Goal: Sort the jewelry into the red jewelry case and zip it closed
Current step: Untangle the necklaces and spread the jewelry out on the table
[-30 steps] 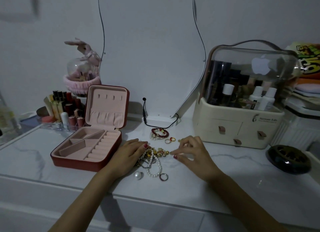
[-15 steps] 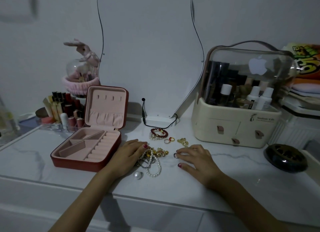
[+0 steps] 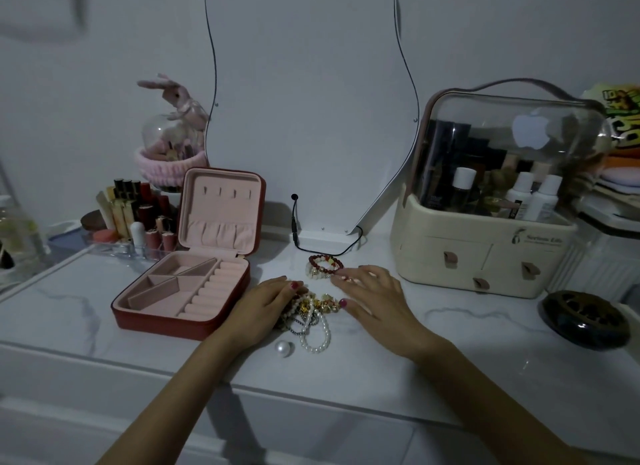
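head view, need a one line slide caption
Both hands, left hand and right hand, rest on tangled jewelry beside the open, empty red jewelry case.

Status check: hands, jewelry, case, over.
Left hand flat on the jewelry pile; right hand open over the rings. Red case open, compartments bare. Nothing blocking.
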